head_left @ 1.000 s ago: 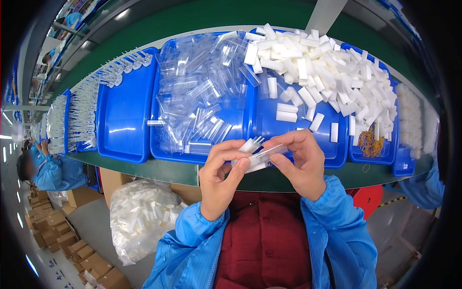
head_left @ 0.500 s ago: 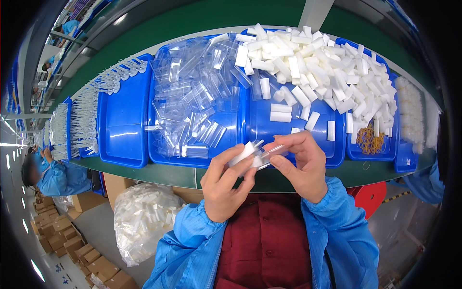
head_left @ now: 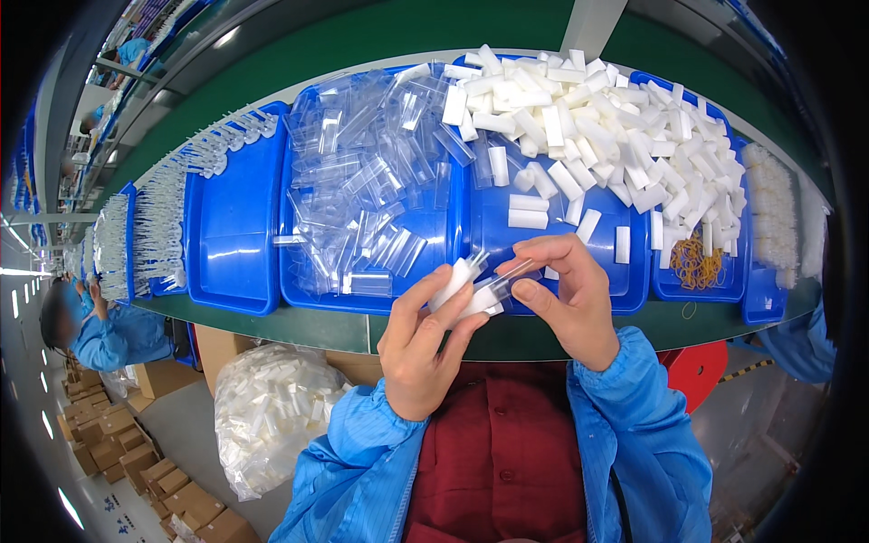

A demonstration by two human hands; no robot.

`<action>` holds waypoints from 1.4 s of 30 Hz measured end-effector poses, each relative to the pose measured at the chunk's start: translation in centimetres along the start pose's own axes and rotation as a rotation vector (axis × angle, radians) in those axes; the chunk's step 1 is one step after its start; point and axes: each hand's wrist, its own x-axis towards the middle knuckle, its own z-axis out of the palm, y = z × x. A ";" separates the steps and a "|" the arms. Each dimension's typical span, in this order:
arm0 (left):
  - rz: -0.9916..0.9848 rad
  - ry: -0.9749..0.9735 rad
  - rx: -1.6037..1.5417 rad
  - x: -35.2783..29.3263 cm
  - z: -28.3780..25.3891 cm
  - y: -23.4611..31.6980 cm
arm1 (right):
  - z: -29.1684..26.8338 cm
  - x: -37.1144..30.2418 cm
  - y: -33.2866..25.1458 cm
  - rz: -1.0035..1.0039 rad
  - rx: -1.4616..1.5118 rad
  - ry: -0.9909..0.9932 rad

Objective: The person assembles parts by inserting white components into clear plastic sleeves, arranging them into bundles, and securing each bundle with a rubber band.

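Note:
My left hand (head_left: 418,351) is closed around white foam blocks (head_left: 449,286), held at an angle over the front edge of the trays. A clear plastic piece shows at the far end of these blocks. My right hand (head_left: 577,303) pinches a clear plastic sleeve (head_left: 512,272) between thumb and fingers. The sleeve's near end meets another white block (head_left: 482,300) held in the left fingers; whether the block sits inside it I cannot tell. Behind my hands, a blue tray (head_left: 430,244) holds many clear sleeves (head_left: 371,176), and white blocks (head_left: 579,127) are heaped to its right.
Yellow rubber bands (head_left: 697,267) lie in a tray at right. A blue tray (head_left: 233,244) stands at left, beside rows of thin translucent parts (head_left: 161,226). Below the green table edge sit a bag of white pieces (head_left: 272,412) and a red disc (head_left: 695,376). Another person (head_left: 118,335) works far left.
My right hand has risen slightly and turned the clear sleeve to a steeper slant against the block. My left hand stays almost in place, its blocks shifted slightly.

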 end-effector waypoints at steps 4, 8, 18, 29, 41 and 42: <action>0.010 -0.047 0.002 -0.2 -0.3 -0.2 | 0.5 -0.4 0.2 -0.044 -0.055 0.005; -0.179 -0.123 -0.349 -0.2 -1.1 -0.4 | -0.2 0.3 -0.7 0.025 0.037 -0.021; -0.109 -0.180 -0.536 -2.2 -1.5 -2.6 | 0.9 -0.4 -0.3 -0.045 -0.145 -0.145; -0.374 0.003 -0.768 -1.2 -5.1 -4.5 | 3.7 4.4 -1.6 -0.281 -0.328 -0.440; -0.336 0.213 -0.355 -2.4 -6.2 -5.6 | 6.9 8.1 1.2 -0.792 -1.294 -0.509; -0.337 0.216 -0.358 -2.4 -6.1 -5.7 | 7.0 8.1 1.2 -0.792 -1.297 -0.512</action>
